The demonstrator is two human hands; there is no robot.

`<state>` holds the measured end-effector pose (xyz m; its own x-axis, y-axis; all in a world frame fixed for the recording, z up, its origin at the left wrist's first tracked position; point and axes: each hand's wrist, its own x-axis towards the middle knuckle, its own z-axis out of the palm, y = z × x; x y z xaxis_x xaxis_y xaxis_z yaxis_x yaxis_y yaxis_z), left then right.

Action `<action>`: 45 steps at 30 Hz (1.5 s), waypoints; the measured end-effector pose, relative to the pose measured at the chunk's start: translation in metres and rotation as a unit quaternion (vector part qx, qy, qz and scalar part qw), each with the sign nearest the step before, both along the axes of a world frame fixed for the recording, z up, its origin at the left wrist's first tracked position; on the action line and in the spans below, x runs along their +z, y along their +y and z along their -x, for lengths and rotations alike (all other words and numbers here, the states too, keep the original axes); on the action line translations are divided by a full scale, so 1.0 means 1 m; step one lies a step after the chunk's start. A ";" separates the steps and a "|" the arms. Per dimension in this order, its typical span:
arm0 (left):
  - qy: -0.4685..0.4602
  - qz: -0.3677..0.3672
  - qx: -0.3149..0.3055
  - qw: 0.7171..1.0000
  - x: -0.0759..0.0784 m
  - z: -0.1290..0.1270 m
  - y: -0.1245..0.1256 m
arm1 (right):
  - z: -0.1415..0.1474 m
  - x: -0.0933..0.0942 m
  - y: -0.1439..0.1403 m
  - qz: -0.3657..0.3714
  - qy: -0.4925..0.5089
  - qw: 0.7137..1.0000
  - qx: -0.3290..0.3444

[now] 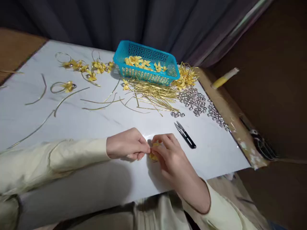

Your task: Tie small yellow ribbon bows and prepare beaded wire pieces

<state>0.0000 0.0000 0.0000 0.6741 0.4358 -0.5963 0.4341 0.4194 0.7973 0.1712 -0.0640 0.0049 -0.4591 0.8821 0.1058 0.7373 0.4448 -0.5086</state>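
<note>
My left hand (127, 143) and my right hand (169, 153) meet near the table's front edge, both pinching a small yellow ribbon flower (153, 156) between their fingertips. Most of the flower is hidden by the fingers. Black thread snips (185, 135) lie on the white table (100, 127) just right of my right hand.
A blue basket (146, 62) with yellow flowers stands at the back. In front of it lies a heap of gold strips (153, 94); silver bells (195, 100) are spread to the right. Finished flowers on loops (81, 68) and loose strips (62, 100) lie at the left. A yellow-tipped stick (224, 78) rests beyond the right edge.
</note>
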 end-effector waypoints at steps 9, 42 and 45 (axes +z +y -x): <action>-0.024 0.004 0.002 1.000 0.002 -0.001 0.005 | 0.004 -0.005 -0.001 -0.050 -0.008 0.999 -0.009; 0.057 -0.189 -0.039 0.980 0.013 -0.001 0.004 | 0.005 -0.011 -0.004 -0.079 0.014 0.995 -0.052; 0.078 -0.209 -0.016 0.975 0.012 -0.001 0.008 | 0.003 -0.011 -0.003 -0.073 0.033 0.995 -0.052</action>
<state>0.0012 0.0079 0.0120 0.6069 0.6421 -0.4684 0.5718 0.0565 0.8184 0.1680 -0.0672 -0.0058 -0.3543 0.8975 0.2627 0.7503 0.4405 -0.4929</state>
